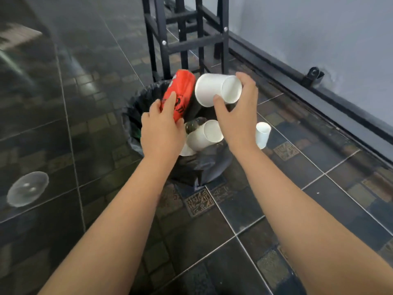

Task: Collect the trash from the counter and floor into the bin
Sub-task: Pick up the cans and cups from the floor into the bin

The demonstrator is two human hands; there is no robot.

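A bin lined with a black bag (pixel 131 116) stands on the dark tiled floor. Above its opening my left hand (pixel 161 128) grips a red can (pixel 179 92), tilted with its top pointing away. My right hand (pixel 238 111) holds a white paper cup (pixel 214 90) on its side between thumb and fingers, mouth facing right, also over the bin. Inside the bin lie another white cup (pixel 204 136) and a clear plastic bottle (pixel 192 125). A small white cup (pixel 262 134) stands on the floor just right of the bin.
A clear plastic dome lid (pixel 26 188) lies on the floor at the left. A black metal stool frame (pixel 185 39) stands right behind the bin. A grey wall with a dark baseboard rail (pixel 308 86) runs along the right.
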